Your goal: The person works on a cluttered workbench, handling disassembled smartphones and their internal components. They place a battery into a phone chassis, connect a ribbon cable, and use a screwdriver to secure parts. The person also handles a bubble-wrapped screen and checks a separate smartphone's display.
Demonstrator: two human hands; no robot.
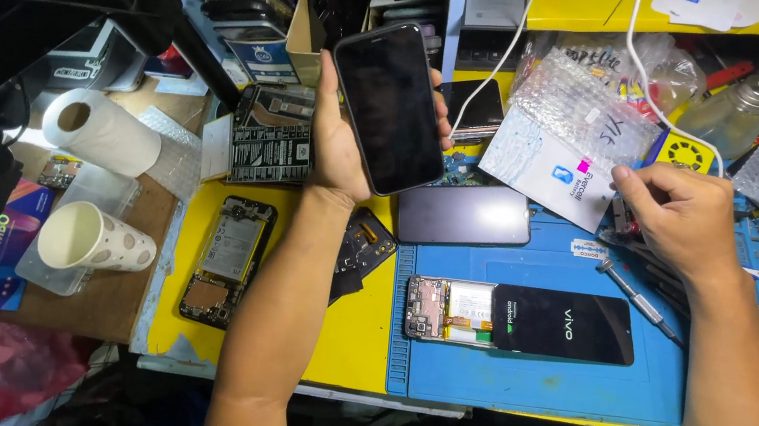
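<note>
L hand [342,143] gripping black phone [391,106], screen up, raised above yellow tabletop [357,333]. R hand [680,216] curled, fingertips on tools [647,260] at blue mat [569,374] edge; can't tell if pinching anything. Opened phone w/ dark screen [519,320] lies on mat btw the arms. Paper cup [95,239] and tissue roll [102,129] far left.

The phone [389,106] is black with a dark screen; the work mat [569,374] is blue on a yellow bench [353,332]. The paper cup [95,239] is cream with brown dots (1 white paper roll [101,130] nearby).
</note>
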